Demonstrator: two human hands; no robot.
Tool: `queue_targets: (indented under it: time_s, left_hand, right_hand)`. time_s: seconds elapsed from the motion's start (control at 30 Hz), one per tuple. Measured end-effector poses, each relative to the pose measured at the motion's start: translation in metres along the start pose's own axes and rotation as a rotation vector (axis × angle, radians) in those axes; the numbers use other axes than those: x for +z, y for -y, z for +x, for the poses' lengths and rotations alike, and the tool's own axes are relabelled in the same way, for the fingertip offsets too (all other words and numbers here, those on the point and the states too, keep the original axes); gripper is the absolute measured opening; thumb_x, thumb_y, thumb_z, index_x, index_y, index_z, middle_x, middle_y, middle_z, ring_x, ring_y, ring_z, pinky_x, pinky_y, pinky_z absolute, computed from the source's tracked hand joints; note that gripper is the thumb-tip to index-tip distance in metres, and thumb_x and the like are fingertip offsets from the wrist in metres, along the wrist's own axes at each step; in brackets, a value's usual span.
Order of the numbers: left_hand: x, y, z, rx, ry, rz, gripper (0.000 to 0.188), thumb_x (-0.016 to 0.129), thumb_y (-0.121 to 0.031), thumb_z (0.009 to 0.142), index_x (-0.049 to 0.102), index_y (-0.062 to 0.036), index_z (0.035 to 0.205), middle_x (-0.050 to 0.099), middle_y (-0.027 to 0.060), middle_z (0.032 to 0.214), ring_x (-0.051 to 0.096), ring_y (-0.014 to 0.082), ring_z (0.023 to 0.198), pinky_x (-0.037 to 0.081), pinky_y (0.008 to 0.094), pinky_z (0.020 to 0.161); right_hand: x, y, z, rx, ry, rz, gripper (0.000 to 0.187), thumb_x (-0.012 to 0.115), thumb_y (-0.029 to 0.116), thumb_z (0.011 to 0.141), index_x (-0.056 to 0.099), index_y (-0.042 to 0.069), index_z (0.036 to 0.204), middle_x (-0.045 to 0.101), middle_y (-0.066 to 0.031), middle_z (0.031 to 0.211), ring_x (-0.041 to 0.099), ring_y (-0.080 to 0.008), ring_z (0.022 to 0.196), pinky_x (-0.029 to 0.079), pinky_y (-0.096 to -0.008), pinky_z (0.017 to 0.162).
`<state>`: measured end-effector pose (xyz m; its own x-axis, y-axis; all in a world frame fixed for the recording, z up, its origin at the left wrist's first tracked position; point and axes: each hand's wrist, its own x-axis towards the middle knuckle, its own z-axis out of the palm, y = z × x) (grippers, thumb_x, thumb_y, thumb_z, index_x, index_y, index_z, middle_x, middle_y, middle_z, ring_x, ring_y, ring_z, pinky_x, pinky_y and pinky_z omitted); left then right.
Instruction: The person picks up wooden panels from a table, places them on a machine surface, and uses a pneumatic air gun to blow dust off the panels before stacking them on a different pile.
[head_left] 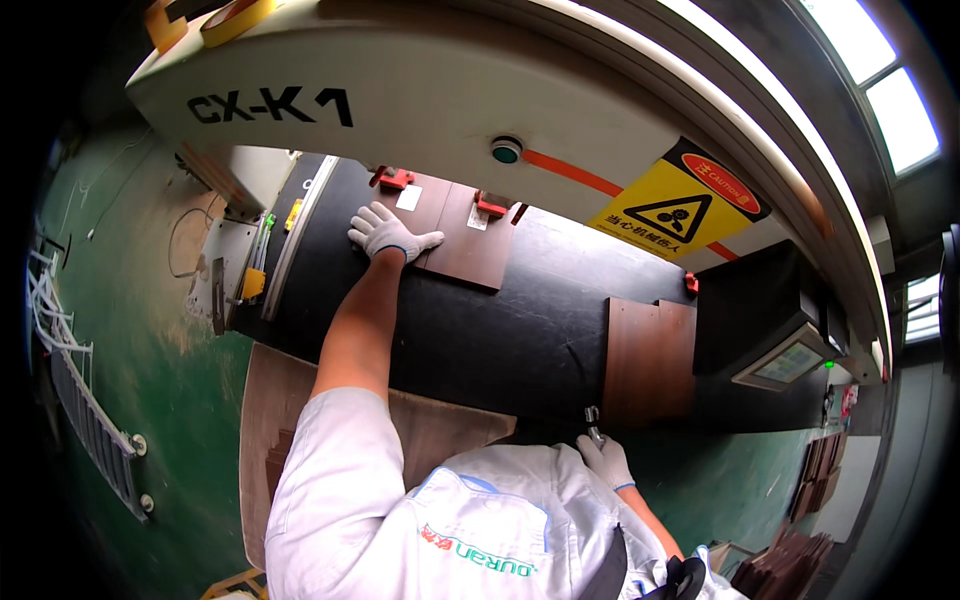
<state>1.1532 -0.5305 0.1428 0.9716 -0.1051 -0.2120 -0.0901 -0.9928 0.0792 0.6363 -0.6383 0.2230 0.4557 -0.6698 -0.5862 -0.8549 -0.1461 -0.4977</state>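
Note:
My left hand (385, 235), in a white work glove, is stretched forward with its fingers spread. It lies at the left edge of the brown panels (465, 245), two boards side by side with white labels on them. Red clamps (397, 179) sit at the far edge of those boards. Close to my body, at the front edge of the black table (480, 340), my right hand (607, 462) is gloved too. Its fingers are closed around a small silver metal tool (593, 420); the tool's exact kind is unclear.
A pale machine beam (420, 110) with a green button spans above the table. More brown panels (650, 360) lie at the right, beside a control screen (786, 362). A wood-coloured board (440, 418) is below the table's front edge. Stacked brown boards (785, 568) stand at lower right.

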Motion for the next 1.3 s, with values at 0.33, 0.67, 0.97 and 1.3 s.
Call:
queue_targets:
  time_s: [0.33, 0.67, 0.97, 1.3]
  left_hand:
    - [0.003, -0.013, 0.009, 0.046, -0.035, -0.059, 0.133, 0.083, -0.083, 0.051, 0.036, -0.0018, 0.145, 0.046, 0.0196, 0.142, 0.042, 0.0348, 0.133, 0.031, 0.0459, 0.112]
    - [0.02, -0.026, -0.09, 0.056, -0.067, -0.067, 0.124, 0.093, -0.072, 0.047, 0.041, 0.0003, 0.133, 0.048, 0.0213, 0.137, 0.046, 0.0387, 0.132, 0.036, 0.0495, 0.114]
    - [0.076, 0.061, -0.168, 0.181, 0.395, -0.985, 0.046, 0.087, -0.024, 0.079, 0.071, 0.0065, 0.111, 0.076, 0.0182, 0.109, 0.073, 0.0281, 0.099, 0.056, 0.0393, 0.086]
    - [0.113, 0.017, -0.246, 0.246, 0.457, -1.05, 0.056, 0.091, -0.03, 0.077, 0.069, 0.0072, 0.113, 0.076, 0.0192, 0.11, 0.072, 0.0281, 0.099, 0.055, 0.0394, 0.086]
  right_hand:
    - [0.027, 0.128, 0.169, -0.091, 0.232, 0.213, 0.036, 0.064, 0.04, 0.097, 0.061, 0.004, 0.097, 0.063, -0.0104, 0.07, 0.064, -0.0235, 0.061, 0.049, -0.0393, 0.059]
    - [0.059, 0.154, 0.196, -0.443, -0.05, 0.075, 0.041, 0.068, 0.042, 0.089, 0.064, 0.004, 0.102, 0.07, -0.024, 0.103, 0.066, -0.0438, 0.104, 0.052, -0.0459, 0.09]
    - [0.008, 0.042, 0.1, -0.021, 0.168, 0.806, 0.035, 0.073, 0.041, 0.091, 0.067, 0.007, 0.084, 0.063, -0.0022, 0.075, 0.058, -0.0136, 0.069, 0.043, -0.0334, 0.063]
    - [-0.044, 0.014, 0.095, -0.045, 0.449, 0.557, 0.029, 0.079, 0.041, 0.085, 0.073, 0.013, 0.084, 0.062, -0.002, 0.071, 0.057, -0.0145, 0.059, 0.045, -0.0339, 0.058]
